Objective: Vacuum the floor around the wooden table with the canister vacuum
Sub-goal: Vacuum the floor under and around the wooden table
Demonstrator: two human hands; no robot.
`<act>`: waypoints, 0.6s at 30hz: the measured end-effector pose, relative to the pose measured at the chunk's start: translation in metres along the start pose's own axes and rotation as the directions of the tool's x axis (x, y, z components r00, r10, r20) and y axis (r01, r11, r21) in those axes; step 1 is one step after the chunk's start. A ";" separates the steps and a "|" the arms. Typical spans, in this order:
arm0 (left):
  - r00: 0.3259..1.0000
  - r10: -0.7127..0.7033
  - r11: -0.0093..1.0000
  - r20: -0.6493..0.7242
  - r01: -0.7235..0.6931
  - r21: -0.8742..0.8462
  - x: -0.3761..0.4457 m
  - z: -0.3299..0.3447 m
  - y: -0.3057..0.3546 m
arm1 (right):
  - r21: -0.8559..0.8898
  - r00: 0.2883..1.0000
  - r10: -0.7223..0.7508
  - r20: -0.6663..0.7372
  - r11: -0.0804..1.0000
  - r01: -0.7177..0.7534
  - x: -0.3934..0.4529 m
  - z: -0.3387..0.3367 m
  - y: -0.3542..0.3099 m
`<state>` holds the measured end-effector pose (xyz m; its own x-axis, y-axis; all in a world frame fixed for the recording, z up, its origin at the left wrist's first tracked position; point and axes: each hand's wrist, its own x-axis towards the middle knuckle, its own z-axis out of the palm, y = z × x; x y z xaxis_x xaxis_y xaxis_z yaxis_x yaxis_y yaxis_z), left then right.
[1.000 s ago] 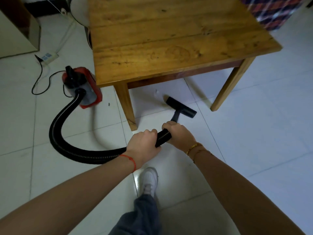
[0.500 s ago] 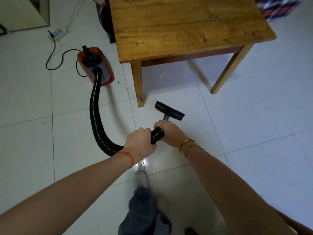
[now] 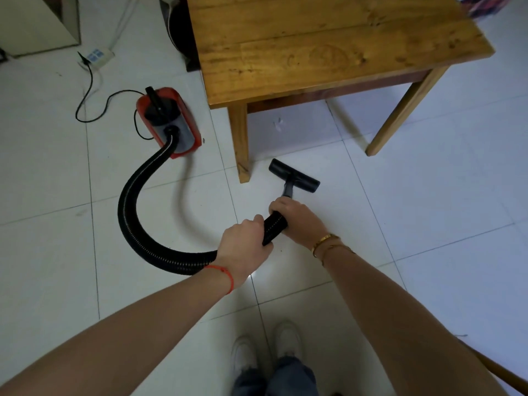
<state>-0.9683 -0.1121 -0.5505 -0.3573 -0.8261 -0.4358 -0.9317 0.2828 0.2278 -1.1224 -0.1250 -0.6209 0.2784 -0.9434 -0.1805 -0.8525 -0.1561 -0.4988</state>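
The wooden table stands on the white tile floor, with the red canister vacuum just left of its near-left leg. Your left hand and right hand both grip the black hose, and the floor nozzle rests on the tiles beside that leg.

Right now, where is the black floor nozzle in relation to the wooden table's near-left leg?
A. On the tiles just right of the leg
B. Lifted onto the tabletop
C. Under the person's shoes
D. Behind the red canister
A: the floor nozzle lies flat on the white tiles just right of the table's near-left leg, in front of the right hand and the left hand gripping the hose.
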 end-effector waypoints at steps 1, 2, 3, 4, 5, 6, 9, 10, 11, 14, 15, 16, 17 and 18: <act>1.000 -0.002 1.000 -0.013 0.002 -0.001 0.005 0.003 -0.001 | -0.006 1.000 -0.022 -0.008 1.000 0.022 0.005 0.000 0.004; 1.000 -0.010 1.000 -0.022 0.010 -0.009 0.010 0.005 -0.001 | -0.013 0.999 -0.049 -0.005 0.999 0.049 0.010 0.000 0.008; 0.999 -0.023 0.999 -0.029 0.022 -0.024 0.015 0.008 -0.001 | -0.023 0.997 -0.077 0.007 0.997 0.077 0.015 -0.001 0.013; 0.999 -0.037 0.999 -0.035 0.035 -0.040 0.020 0.011 0.000 | -0.034 0.995 -0.101 0.022 0.994 0.102 0.021 -0.001 0.017; 0.998 -0.051 0.997 -0.039 0.048 -0.053 0.025 0.013 0.001 | -0.041 0.992 -0.121 0.034 0.992 0.123 0.026 -0.002 0.022; 0.997 -0.065 0.996 -0.045 0.062 -0.065 0.031 0.015 0.002 | -0.043 0.989 -0.142 0.044 0.989 0.144 0.032 -0.003 0.027; 0.993 -0.101 0.991 -0.063 0.095 -0.096 0.054 0.017 0.007 | -0.058 0.979 -0.196 0.060 0.978 0.199 0.052 -0.008 0.045; 0.991 -0.110 0.989 -0.072 0.102 -0.105 0.062 0.017 0.008 | -0.072 0.977 -0.205 0.064 0.975 0.209 0.060 -0.009 0.052; 0.990 -0.117 0.988 -0.081 0.107 -0.112 0.070 0.017 0.009 | -0.086 0.975 -0.213 0.061 0.972 0.217 0.067 -0.011 0.057; 0.986 -0.126 0.984 -0.108 0.110 -0.138 0.093 0.017 0.011 | -0.112 0.972 -0.227 0.057 0.966 0.232 0.090 -0.013 0.073; 0.985 -0.129 0.983 -0.118 0.111 -0.144 0.100 0.018 0.012 | -0.120 0.972 -0.229 0.057 0.965 0.235 0.096 -0.014 0.078; 0.983 -0.131 0.983 -0.130 0.112 -0.145 0.107 0.019 0.013 | -0.130 0.971 -0.231 0.058 0.963 0.236 0.102 -0.014 0.083; 0.981 -0.135 0.983 -0.140 0.114 -0.144 0.114 0.021 0.013 | -0.138 0.971 -0.233 0.057 0.961 0.239 0.107 -0.014 0.087; 0.979 -0.139 0.982 -0.149 0.118 -0.144 0.120 0.022 0.014 | -0.146 0.971 -0.234 0.055 0.960 0.239 0.111 -0.014 0.091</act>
<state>-1.0257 -0.1961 -0.6188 -0.2103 -0.9206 -0.3289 -0.9481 0.1101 0.2982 -1.1757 -0.2484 -0.6745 0.4939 -0.8631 -0.1055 -0.8163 -0.4185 -0.3981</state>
